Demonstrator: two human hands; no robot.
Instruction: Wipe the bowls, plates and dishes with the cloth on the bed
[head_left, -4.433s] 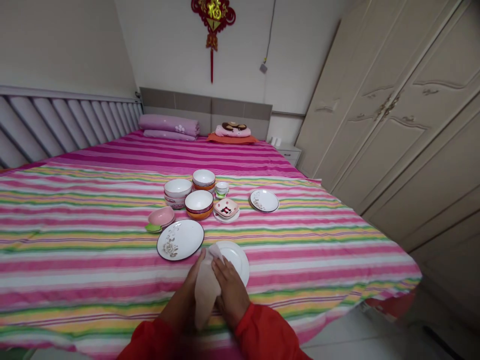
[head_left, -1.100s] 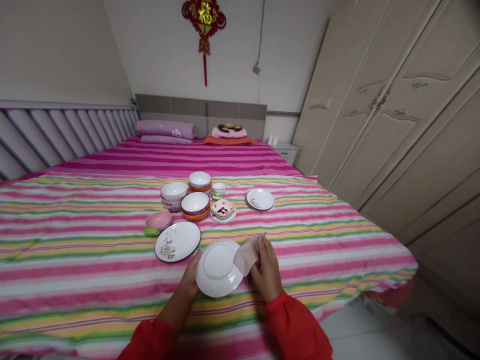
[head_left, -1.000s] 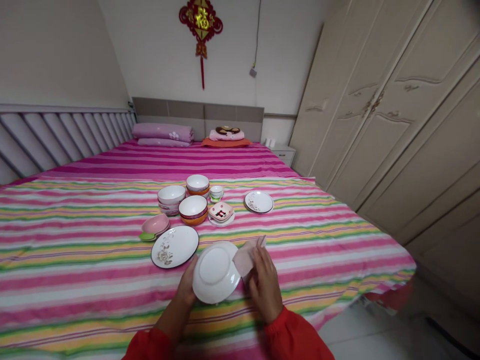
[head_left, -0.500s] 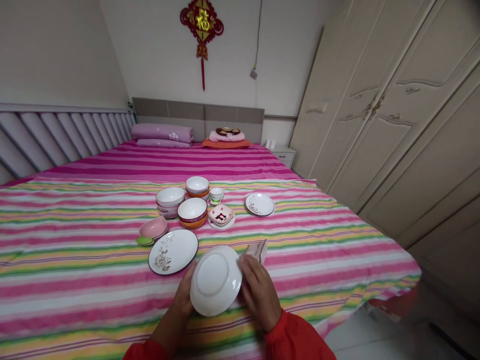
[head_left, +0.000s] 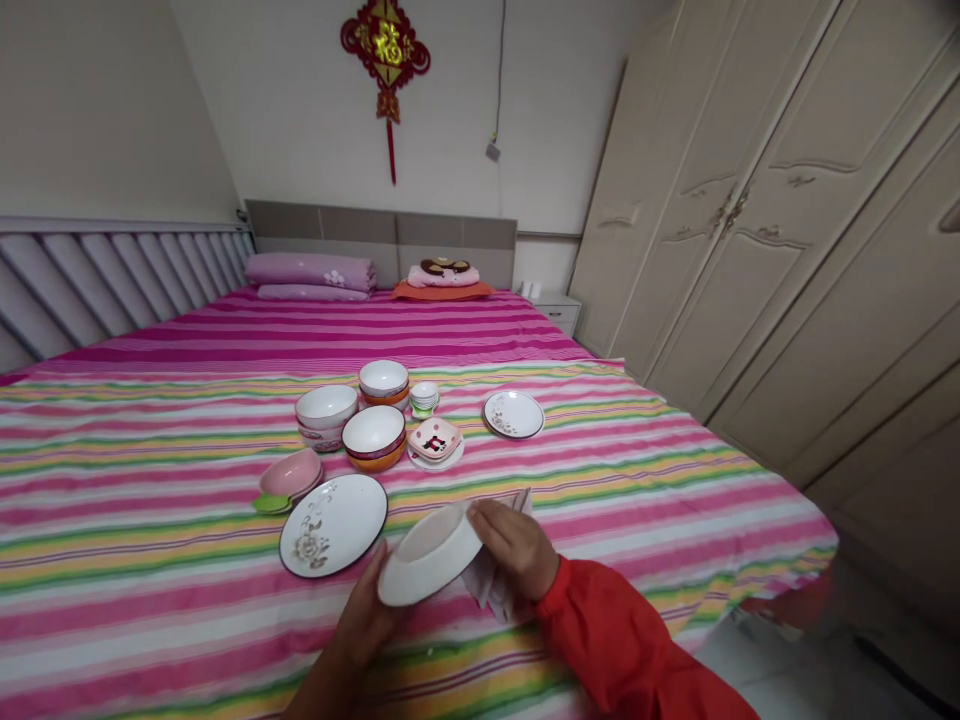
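Note:
A white plate (head_left: 429, 553), tilted with its underside facing me, is held between both hands above the striped cloth. My left hand (head_left: 369, 607) grips its left rim, fingers partly hidden behind it. On the opposite side, my right hand (head_left: 515, 545) is closed round a pale cloth (head_left: 491, 588) that hangs below the fingers and touches the plate's right edge. Just beyond my left hand lies an oval-looking white plate (head_left: 345, 522) with a dark rim and flower print.
Stacked bowls (head_left: 375, 432), pink dishes (head_left: 291, 472), small cups (head_left: 424, 393), a patterned square dish (head_left: 435, 438) and a flowered plate (head_left: 514, 413) sit farther out on the striped sheet (head_left: 637, 520). A wardrobe (head_left: 720, 230) stands at the right.
The plate has tipped to a flatter angle. My right hand has shifted over its right edge, and more of the pale cloth now hangs below. The view has turned slightly right.

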